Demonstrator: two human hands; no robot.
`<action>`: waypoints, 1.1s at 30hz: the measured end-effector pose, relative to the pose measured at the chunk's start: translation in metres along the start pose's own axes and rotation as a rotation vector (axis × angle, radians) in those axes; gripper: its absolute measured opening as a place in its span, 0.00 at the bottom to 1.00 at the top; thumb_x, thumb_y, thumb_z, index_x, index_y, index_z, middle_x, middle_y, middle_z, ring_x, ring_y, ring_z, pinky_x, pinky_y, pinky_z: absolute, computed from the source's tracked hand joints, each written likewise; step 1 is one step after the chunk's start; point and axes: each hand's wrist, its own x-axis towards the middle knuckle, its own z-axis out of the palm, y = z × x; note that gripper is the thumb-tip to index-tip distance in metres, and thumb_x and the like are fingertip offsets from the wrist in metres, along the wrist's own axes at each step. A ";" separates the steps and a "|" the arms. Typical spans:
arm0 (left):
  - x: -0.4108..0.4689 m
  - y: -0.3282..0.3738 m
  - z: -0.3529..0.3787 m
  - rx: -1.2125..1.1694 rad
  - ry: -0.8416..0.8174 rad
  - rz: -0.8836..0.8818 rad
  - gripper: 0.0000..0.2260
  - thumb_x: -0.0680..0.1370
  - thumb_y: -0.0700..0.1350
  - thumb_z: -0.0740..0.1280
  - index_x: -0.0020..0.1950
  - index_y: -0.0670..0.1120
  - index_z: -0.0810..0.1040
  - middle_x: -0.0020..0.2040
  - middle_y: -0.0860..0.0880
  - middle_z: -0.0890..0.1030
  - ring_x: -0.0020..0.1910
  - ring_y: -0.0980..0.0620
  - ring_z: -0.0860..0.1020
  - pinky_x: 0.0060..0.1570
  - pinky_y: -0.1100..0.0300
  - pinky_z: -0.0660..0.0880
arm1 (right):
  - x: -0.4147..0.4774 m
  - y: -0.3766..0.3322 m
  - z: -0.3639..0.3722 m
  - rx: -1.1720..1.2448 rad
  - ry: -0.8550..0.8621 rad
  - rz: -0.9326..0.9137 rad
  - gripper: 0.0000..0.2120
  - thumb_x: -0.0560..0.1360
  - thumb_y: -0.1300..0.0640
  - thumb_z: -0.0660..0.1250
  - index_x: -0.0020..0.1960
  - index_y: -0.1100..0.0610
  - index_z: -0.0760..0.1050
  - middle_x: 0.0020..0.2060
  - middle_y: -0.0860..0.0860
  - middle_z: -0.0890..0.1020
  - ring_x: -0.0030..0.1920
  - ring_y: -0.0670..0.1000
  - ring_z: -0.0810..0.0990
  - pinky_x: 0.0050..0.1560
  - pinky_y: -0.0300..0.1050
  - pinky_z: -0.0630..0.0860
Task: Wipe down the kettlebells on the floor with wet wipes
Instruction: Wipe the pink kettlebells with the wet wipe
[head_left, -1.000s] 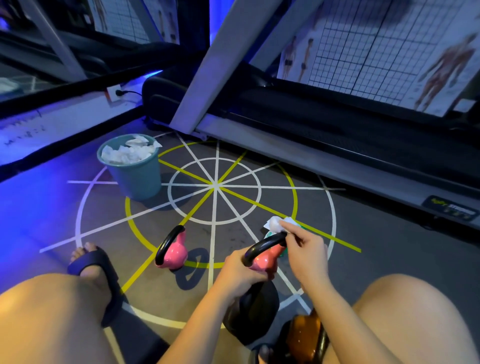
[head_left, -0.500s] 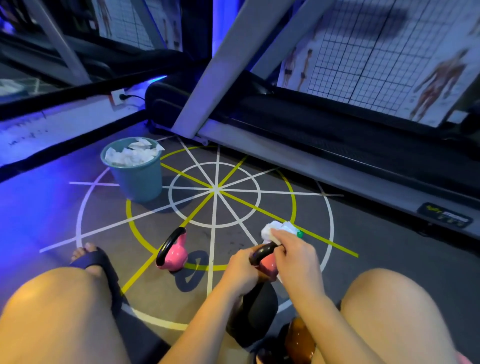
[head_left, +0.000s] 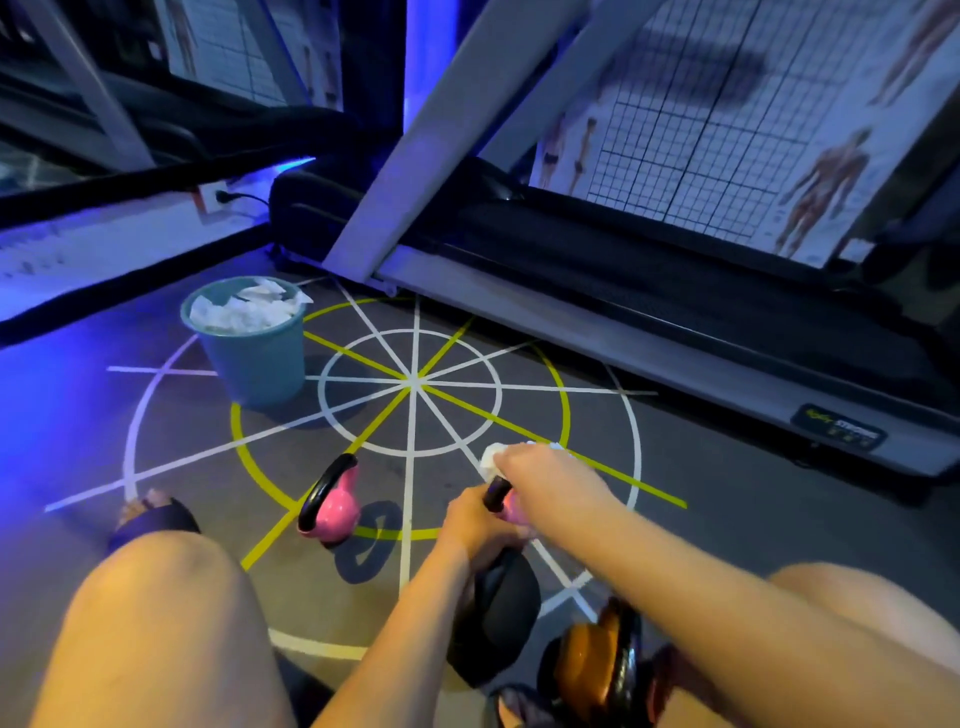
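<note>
Head view: we count four kettlebells. Our left hand (head_left: 475, 525) grips one pink kettlebell (head_left: 500, 493); our right hand (head_left: 550, 475) pinches one white wet wipe (head_left: 491, 458). The second pink kettlebell (head_left: 340, 506), black kettlebell (head_left: 498, 613) and orange kettlebell (head_left: 587, 665) crowd close; grey marked floor (head_left: 727, 519) opens ahead.

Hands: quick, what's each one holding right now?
Left hand: grips the handle of the right pink kettlebell.
Right hand: holds a wet wipe against that handle.

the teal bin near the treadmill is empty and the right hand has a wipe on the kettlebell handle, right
Not quite. The head view shows the teal bin filled with crumpled white wipes, not empty. The right hand does hold a wipe on the kettlebell handle.
</note>
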 end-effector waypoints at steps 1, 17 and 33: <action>0.000 0.001 0.002 -0.014 0.008 0.004 0.08 0.65 0.44 0.77 0.40 0.47 0.81 0.38 0.49 0.85 0.43 0.49 0.82 0.43 0.58 0.79 | 0.001 0.006 -0.006 -0.044 -0.042 0.010 0.12 0.71 0.61 0.70 0.52 0.51 0.77 0.51 0.52 0.81 0.52 0.56 0.82 0.47 0.47 0.77; 0.005 -0.027 0.032 -0.291 0.227 0.084 0.29 0.63 0.44 0.85 0.60 0.56 0.77 0.50 0.60 0.83 0.48 0.74 0.78 0.47 0.76 0.73 | 0.053 0.030 0.005 0.021 0.081 -0.140 0.10 0.75 0.57 0.69 0.56 0.51 0.79 0.51 0.53 0.82 0.54 0.58 0.81 0.47 0.46 0.75; -0.009 -0.019 0.005 0.201 0.215 0.102 0.12 0.66 0.50 0.78 0.43 0.52 0.78 0.41 0.53 0.84 0.44 0.57 0.81 0.44 0.58 0.76 | 0.044 0.059 0.047 0.253 0.267 -0.311 0.20 0.73 0.65 0.63 0.59 0.48 0.81 0.55 0.49 0.82 0.57 0.54 0.79 0.50 0.37 0.74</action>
